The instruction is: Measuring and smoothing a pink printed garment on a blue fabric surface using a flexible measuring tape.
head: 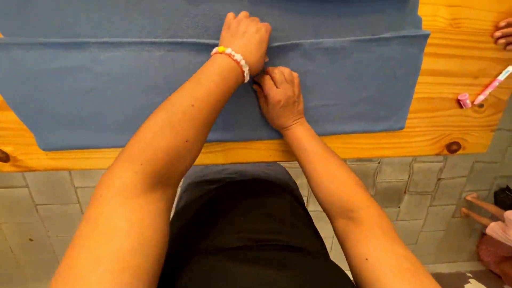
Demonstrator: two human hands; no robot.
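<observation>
Both hands pinch the folded edge of a blue cloth (106, 90) on a wooden desk (458, 69). Left hand (246, 38) and right hand (280, 98) each keep a narrow grip on the fold. A pink marker (493, 85) lies nearby.

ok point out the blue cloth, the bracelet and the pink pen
blue cloth (106, 90), head view, flat front layer
bracelet (233, 57), head view, beads on left wrist
pink pen (493, 85), head view, mid barrel
</observation>
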